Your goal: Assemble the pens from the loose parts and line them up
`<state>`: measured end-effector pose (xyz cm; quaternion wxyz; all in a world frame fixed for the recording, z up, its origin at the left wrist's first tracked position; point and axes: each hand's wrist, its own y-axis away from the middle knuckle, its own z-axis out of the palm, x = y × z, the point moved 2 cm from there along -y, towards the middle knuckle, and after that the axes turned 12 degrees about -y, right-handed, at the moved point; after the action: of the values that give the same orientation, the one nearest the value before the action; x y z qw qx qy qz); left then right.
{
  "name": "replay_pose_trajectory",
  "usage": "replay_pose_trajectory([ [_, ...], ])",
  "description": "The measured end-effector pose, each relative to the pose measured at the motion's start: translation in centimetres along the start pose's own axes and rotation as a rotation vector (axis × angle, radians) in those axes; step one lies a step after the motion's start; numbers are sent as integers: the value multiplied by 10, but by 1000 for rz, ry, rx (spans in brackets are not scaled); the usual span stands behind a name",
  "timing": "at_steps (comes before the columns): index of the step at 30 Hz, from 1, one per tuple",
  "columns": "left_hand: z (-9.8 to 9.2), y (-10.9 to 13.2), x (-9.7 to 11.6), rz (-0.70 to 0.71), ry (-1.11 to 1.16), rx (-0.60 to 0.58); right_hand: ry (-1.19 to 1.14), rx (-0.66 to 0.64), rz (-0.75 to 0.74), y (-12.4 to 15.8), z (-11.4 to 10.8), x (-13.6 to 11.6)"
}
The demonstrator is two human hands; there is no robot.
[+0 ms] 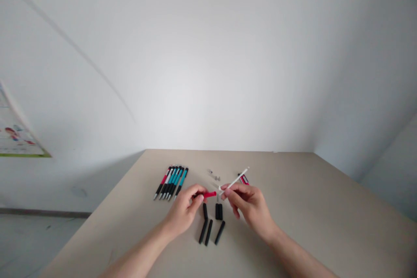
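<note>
My left hand (186,208) is closed on a red pen barrel (210,194), its end pointing right. Between the thumb and fingers of my right hand (249,204) is a thin white pen refill (239,177), slanting up to the right. Its lower end is close to the red barrel's end; whether they touch I cannot tell. Below the hands lie several black rubber grips (209,232). Small metal pen tips (217,178) rest beyond the hands. Behind my right hand, red pen parts (243,178) are partly hidden.
On the left of the beige table (309,226) lies a row of click pens (171,182) in red, white and teal with black grips. A pale wall (208,74) rises behind the table's far edge. A poster (19,134) hangs at the far left.
</note>
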<state>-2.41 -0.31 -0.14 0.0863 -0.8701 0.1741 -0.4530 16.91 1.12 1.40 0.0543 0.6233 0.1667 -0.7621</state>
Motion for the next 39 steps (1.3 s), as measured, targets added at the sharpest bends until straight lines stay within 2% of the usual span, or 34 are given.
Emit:
replay_pose_trajectory([
  [5, 0, 1, 6, 48, -15, -64, 44, -24, 41, -1, -1, 8],
  [13, 1, 2, 3, 56, -18, -76, 199, -97, 23, 2, 3, 4],
  [17, 1, 0, -2, 1, -16, -33, 116, -71, 56, 4, 3, 2],
  [21, 1, 0, -8, -31, -18, 18, 62, 17, -10, 2, -1, 2],
  [26, 1, 0, -11, -22, -87, 25, 125, 110, -4, -1, -8, 3],
  [31, 0, 1, -6, 32, -139, 4, 286, 84, -32, 0, -9, -1],
  [39, 1, 4, 0, 103, -298, -54, 322, -43, -11, 0, -3, 5],
])
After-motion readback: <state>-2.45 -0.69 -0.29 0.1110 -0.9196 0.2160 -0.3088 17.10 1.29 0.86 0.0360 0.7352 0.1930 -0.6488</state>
